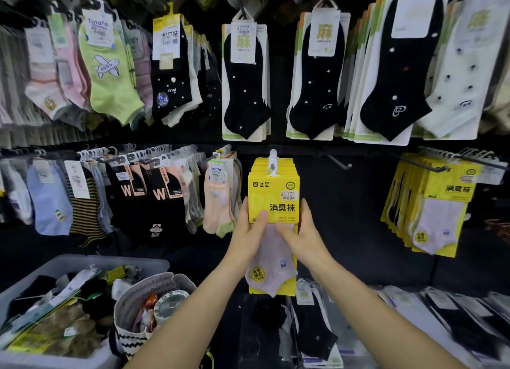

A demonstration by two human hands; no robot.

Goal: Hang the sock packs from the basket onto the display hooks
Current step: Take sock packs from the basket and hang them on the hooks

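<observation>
Basket: grey plastic basket (82, 261), down and to the L of my L hand, well apart from it; loose sock packs heaped inside, black, white and yellow-carded.
Bag: woven bag (143, 294) w/ zigzag stripes, just beside the basket, under my L forearm.
Low shelf: black sock packs (314, 327) lying flat, below my R forearm.
L hand (249, 230): thumb on the card front, fingers curled behind the L edge; pinching the stack firmly.
R hand (300, 233): fingers up along the R edge, thumb laid across the lilac sock on the front; curled round the stack too.
Task item: yellow sock packs (273, 192), several deep, upright btwn both hands; front pack shows a lilac ankle sock on a yellow card.
Hook: display hook (272, 161) straight above my grip; the stack's white hanger tab sits over its front end. How far on it is, can't tell.
L of grip: peach sock packs (218, 203) on the next hook, just beside my L fingers; striped and black packs further L.
R of grip: black peg (338, 161) sticking out, near; beyond it, well apart, matching yellow packs (436, 203) hanging.
Above grip: row of black ankle socks (245, 84) w/ white dots on pale cards; green plane-print sock up L.
</observation>
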